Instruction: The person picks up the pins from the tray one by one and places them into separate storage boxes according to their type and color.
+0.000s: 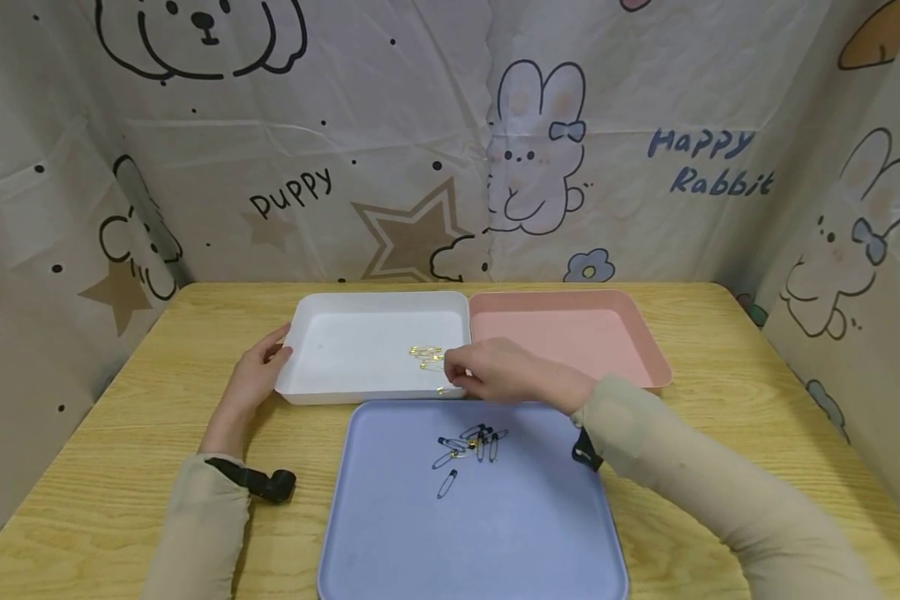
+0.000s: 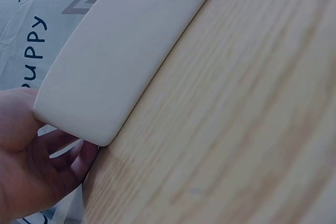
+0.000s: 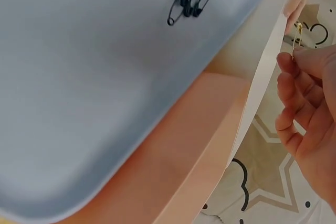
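Note:
My left hand (image 1: 253, 373) grips the left end of the white tray (image 1: 345, 350), its thumb at the rim and its fingers against the end wall. A gold safety pin (image 3: 297, 32) is pinched between thumb and forefinger of my right hand (image 1: 495, 369), over the tray's right front corner. Several gold safety pins (image 1: 425, 352) lie inside the white tray near its right side. On the blue tray (image 1: 465, 533) is a loose cluster of black safety pins (image 1: 482, 446), with a little gold among them. One black safety pin (image 1: 447, 484) lies apart in front.
A pink tray (image 1: 562, 329) stands right beside the white one, partly behind my right forearm. The blue tray lies close in front of both on a wooden table (image 1: 720, 467). A printed cloth (image 1: 412, 125) hangs behind and at the sides.

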The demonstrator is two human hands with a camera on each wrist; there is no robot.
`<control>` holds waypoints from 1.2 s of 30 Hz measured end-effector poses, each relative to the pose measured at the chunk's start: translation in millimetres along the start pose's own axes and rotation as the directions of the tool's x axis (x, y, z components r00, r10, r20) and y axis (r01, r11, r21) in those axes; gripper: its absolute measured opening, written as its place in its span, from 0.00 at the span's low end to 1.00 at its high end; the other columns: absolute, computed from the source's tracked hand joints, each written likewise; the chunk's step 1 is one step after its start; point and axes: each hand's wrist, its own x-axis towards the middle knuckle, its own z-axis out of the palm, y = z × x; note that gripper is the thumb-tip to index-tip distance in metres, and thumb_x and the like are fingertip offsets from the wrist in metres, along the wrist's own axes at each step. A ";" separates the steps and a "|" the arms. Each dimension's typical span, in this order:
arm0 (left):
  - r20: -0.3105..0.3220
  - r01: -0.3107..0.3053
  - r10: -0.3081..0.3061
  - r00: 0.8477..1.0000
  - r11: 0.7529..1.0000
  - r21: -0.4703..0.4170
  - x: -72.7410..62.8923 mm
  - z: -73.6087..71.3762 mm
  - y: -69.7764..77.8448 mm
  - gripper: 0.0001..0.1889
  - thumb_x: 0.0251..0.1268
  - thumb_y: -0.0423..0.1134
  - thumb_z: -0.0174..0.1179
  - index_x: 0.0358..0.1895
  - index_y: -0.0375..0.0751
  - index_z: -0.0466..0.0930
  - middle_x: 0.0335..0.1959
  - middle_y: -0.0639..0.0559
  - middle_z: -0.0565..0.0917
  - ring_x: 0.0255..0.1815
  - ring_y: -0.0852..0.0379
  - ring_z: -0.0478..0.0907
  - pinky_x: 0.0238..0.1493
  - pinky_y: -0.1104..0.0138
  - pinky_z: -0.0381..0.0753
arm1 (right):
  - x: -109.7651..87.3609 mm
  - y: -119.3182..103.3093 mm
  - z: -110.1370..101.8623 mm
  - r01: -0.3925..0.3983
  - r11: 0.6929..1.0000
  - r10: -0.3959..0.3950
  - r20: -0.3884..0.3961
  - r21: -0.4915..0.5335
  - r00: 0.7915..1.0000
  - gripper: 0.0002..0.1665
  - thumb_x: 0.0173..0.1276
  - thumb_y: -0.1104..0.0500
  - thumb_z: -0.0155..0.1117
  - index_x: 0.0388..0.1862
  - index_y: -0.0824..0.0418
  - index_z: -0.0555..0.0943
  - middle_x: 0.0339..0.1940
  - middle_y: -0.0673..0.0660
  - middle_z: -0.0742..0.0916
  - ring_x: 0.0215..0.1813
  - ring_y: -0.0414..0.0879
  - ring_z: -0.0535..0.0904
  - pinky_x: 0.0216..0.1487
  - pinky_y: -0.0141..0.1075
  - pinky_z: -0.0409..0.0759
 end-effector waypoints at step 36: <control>-0.005 -0.026 0.026 1.000 1.000 -0.001 0.4 0.2 -2.3 0.27 0.72 0.48 0.38 0.71 0.52 0.49 0.66 0.34 0.58 0.61 0.40 0.57 0.58 0.52 0.61 | 48.8 19.7 9.7 -0.209 0.977 0.212 0.069 -0.049 0.975 0.09 0.68 0.59 0.51 0.42 0.54 0.78 0.37 0.47 0.83 0.32 0.39 0.73 0.37 0.31 0.73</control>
